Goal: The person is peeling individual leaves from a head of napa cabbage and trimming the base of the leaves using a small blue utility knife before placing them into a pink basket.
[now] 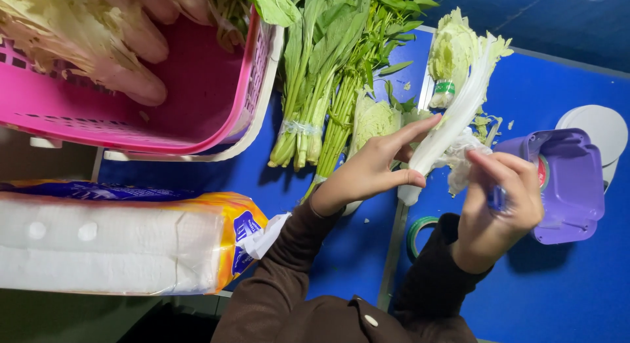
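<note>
The left hand pinches a long white cabbage leaf. The right hand grips its torn bottom end, right beside a purple tub.

Greens, a basket and packs lying about on a blue table

A pink plastic basket is sitting at the top left, holding pale leafy stalks. Beside it, two tied bunches of long green vegetables are lying on the blue table, with a small banded cabbage head resting near the far edge. A large pack of white paper tissue in yellow and blue wrap is lying at the left. A roll of green tape is sitting near the table seam, and a white round lid is showing at the right.
</note>
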